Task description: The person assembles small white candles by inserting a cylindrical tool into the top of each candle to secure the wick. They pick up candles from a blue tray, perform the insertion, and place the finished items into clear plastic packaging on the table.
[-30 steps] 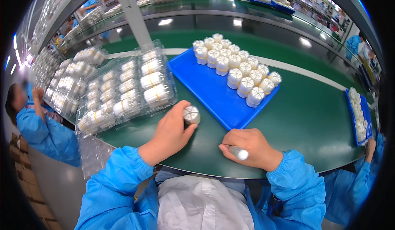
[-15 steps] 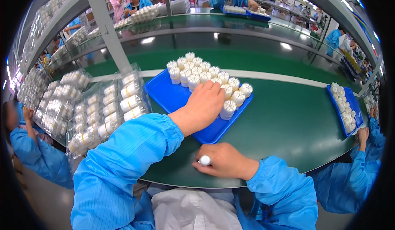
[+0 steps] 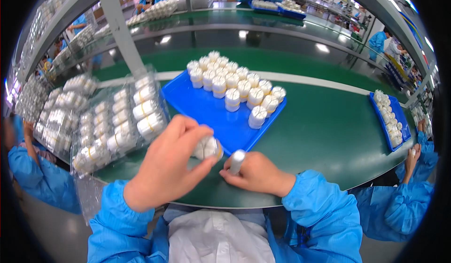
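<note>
My left hand (image 3: 170, 162) is closed on a short white cylinder with a slotted top (image 3: 205, 147) and a yellowish band, held above the table just off the blue tray's near edge. My right hand (image 3: 253, 172) lies near the table's front edge, wrapped around a slim whitish rod (image 3: 237, 161) with a rounded end pointing up. Beyond both hands is the blue tray (image 3: 185, 104), with several like white cylinders (image 3: 232, 99) standing in rows over its far and right part. The tray's near left part shows bare blue.
To the left, clear plastic trays (image 3: 123, 117) hold more white pieces beside a grey metal post (image 3: 121, 30). A second blue tray (image 3: 400, 117) of white parts stands at the right, near a co-worker's hands (image 3: 413, 156). Green table (image 3: 324, 126) surface lies between the trays.
My left hand has come back from the tray toward me, lifting out a white cylinder. My right hand stays near its place, and its rod now shows more of its length.
</note>
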`<state>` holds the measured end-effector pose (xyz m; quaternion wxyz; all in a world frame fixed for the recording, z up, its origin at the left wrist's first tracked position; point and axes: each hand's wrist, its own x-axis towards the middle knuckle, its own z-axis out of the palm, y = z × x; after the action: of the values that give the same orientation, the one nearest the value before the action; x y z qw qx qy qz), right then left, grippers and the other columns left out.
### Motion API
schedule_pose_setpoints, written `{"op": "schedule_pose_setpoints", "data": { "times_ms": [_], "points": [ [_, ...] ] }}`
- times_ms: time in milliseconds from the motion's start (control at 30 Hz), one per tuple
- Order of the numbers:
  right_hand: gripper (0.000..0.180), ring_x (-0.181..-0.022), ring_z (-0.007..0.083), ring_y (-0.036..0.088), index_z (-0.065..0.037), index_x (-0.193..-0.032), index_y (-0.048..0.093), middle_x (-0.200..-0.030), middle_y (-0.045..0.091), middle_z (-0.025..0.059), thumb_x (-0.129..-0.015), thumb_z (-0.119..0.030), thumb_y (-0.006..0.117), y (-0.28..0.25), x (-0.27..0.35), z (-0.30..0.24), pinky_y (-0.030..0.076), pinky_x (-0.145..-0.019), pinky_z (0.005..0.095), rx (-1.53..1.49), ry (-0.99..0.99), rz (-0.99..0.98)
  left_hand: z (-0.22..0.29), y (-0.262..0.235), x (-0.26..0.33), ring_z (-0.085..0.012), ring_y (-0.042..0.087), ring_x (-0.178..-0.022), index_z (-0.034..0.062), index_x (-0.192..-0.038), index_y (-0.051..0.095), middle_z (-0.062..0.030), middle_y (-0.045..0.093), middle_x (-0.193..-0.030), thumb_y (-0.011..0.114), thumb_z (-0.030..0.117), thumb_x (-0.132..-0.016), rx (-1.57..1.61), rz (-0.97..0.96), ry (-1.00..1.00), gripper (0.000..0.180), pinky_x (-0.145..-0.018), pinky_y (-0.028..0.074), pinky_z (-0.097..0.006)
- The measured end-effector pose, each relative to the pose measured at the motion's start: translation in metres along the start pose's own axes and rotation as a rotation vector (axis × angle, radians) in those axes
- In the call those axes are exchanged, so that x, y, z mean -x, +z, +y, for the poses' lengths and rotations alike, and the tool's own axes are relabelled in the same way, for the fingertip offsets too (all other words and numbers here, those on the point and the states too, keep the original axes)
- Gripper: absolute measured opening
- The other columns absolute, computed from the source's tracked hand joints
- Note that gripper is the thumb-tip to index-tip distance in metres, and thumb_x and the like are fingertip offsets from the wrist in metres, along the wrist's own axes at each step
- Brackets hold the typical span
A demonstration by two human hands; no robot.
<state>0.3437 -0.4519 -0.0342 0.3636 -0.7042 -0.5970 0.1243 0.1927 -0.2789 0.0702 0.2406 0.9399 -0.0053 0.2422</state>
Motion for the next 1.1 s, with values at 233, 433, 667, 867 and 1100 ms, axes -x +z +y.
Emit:
{"op": "schedule_pose_setpoints", "data": {
  "times_ms": [233, 433, 667, 867, 1100],
  "points": [
    [0.009, -0.068, 0.0148, 0.063, -0.001, -0.085, 0.070, -0.079, 0.069, 0.0061, -0.088, -0.006, 0.077, -0.004, -0.005, -0.005, 0.048, -0.059, 0.0307, -0.320, 0.003, 0.281, -0.026, 0.069, 0.079, -0.0313, 0.063, -0.101, 0.0032, -0.127, 0.063, -0.0126, 0.065, -0.116, 0.084, 0.009, -0.080, 0.226, 0.085, -0.052, 0.052, -0.085, 0.054, -0.039],
    [0.009, -0.069, 0.0168, 0.064, -0.002, -0.084, 0.069, -0.079, 0.068, 0.0062, -0.087, -0.005, 0.077, -0.007, -0.005, -0.006, 0.048, -0.059, 0.0318, -0.359, -0.059, 0.302, -0.030, 0.084, 0.070, -0.0282, 0.063, -0.102, 0.0036, -0.136, 0.056, -0.0109, 0.068, -0.116, 0.086, 0.009, -0.079, 0.385, 0.087, -0.066, 0.064, -0.083, 0.056, -0.038],
    [0.011, -0.068, 0.0201, 0.064, -0.002, -0.086, 0.069, -0.077, 0.066, 0.0079, -0.087, -0.006, 0.079, -0.009, -0.005, -0.013, 0.048, -0.058, 0.0332, -0.238, -0.121, 0.240, -0.031, 0.090, 0.067, -0.0294, 0.062, -0.099, 0.0028, -0.129, 0.059, -0.0137, 0.065, -0.115, 0.088, 0.013, -0.078, 0.294, 0.095, -0.007, 0.059, -0.080, 0.055, -0.039],
    [0.011, -0.068, 0.0199, 0.064, -0.002, -0.085, 0.069, -0.077, 0.066, 0.0072, -0.086, -0.006, 0.079, -0.005, -0.004, -0.013, 0.048, -0.058, 0.0336, -0.240, -0.162, 0.242, -0.027, 0.090, 0.070, -0.0334, 0.064, -0.100, 0.0016, -0.123, 0.061, -0.0160, 0.065, -0.114, 0.086, 0.011, -0.077, 0.309, 0.067, -0.112, 0.053, -0.084, 0.054, -0.041],
    [0.010, -0.068, 0.0202, 0.063, -0.003, -0.084, 0.069, -0.077, 0.066, 0.0070, -0.086, -0.005, 0.078, -0.011, -0.005, -0.012, 0.048, -0.058, 0.0335, -0.275, -0.113, 0.289, -0.028, 0.092, 0.070, -0.0345, 0.065, -0.100, 0.0009, -0.128, 0.057, -0.0155, 0.065, -0.115, 0.086, 0.011, -0.076, 0.368, 0.116, -0.012, 0.060, -0.085, 0.054, -0.042]
  ]
}}
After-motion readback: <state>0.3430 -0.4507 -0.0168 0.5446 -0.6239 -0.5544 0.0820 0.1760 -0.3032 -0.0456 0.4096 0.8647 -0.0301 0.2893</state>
